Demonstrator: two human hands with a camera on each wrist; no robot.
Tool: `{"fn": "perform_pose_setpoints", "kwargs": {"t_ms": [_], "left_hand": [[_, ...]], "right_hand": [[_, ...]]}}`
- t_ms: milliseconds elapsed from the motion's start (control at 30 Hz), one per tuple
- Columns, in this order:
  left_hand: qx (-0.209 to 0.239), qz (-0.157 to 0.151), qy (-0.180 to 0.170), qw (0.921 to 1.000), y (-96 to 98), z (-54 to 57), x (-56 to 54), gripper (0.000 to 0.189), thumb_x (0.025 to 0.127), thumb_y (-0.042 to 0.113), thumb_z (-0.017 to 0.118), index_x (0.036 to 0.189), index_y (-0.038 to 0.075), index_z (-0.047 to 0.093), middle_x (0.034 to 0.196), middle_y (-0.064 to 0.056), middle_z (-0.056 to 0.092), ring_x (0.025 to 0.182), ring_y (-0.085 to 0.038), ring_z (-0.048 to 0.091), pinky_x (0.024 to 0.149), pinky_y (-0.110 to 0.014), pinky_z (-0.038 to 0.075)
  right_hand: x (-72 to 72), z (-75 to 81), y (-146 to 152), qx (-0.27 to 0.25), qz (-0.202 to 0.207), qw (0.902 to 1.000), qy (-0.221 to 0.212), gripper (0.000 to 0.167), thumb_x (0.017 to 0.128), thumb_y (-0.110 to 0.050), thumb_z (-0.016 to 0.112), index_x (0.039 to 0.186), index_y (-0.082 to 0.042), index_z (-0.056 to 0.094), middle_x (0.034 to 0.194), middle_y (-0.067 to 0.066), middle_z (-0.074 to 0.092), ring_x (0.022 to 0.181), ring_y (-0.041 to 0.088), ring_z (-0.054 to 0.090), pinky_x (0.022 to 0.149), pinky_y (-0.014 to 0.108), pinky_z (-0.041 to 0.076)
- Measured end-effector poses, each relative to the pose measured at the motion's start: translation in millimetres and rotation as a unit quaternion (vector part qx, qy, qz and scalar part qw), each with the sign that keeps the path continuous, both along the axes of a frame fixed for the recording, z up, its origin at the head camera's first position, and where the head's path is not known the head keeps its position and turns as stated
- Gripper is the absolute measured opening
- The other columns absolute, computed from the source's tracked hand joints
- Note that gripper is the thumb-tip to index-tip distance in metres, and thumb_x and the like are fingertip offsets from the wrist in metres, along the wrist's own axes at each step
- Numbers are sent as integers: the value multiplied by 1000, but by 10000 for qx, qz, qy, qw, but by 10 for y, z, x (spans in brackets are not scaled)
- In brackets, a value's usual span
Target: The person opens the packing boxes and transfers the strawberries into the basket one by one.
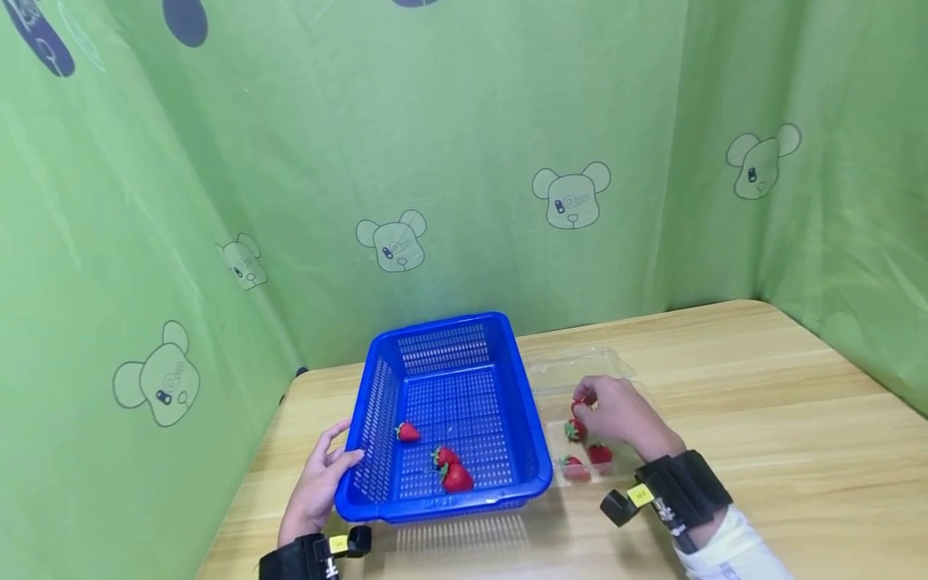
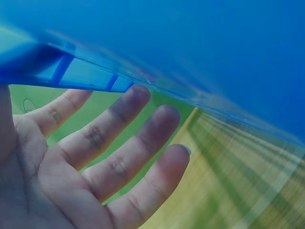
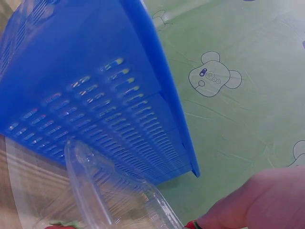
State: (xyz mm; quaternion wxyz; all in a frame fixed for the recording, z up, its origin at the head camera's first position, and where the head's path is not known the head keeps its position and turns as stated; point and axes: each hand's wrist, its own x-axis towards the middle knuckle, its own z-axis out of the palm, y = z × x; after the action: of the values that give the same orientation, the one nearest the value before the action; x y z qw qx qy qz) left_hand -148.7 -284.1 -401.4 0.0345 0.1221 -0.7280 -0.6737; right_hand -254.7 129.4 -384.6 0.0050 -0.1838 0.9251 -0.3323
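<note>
A person's left hand [image 1: 316,483] holds a blue plastic basket [image 1: 532,427]; the right hand [image 1: 622,412] pinches a strawberry [image 1: 577,407].
The left thumb lies over the rim, the fingers loosely extended below. The pinched strawberry is at a clear plastic container [image 1: 554,445] with three other strawberries [image 1: 600,454]; three more strawberries [image 1: 457,478] lie in the basket.

At the head view's lower centre, a basket [image 1: 457,403] over the tabletop [image 1: 783,387] holds three strawberries [image 1: 457,478]; right of it, a container [image 1: 554,441] holds more; a curtain [image 1: 478,282] hangs behind.
</note>
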Motion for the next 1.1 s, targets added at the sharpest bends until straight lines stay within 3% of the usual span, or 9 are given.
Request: {"fn": "perform_pose_setpoints", "kwargs": {"t_ms": [633,1100], "left_hand": [[89,-4,93,9999,3,-2,1,60,95,12,59,148,11,30,123,-26,59,93,-34,67,76,-45,57],[120,5,117,9999,9,3,-11,61,94,11,60,147,11,31,123,-26,58,92,-33,67,75,-44,57]], "right_hand": [[32,54,-36,-17,30,9994,338,12,87,-11,65,96,-4,67,90,8,67,80,23,61,69,42,52],[61,118,-55,-110,107,9990,420,12,87,-11,65,96,-3,67,89,8,67,70,16,58,63,35,50]]}}
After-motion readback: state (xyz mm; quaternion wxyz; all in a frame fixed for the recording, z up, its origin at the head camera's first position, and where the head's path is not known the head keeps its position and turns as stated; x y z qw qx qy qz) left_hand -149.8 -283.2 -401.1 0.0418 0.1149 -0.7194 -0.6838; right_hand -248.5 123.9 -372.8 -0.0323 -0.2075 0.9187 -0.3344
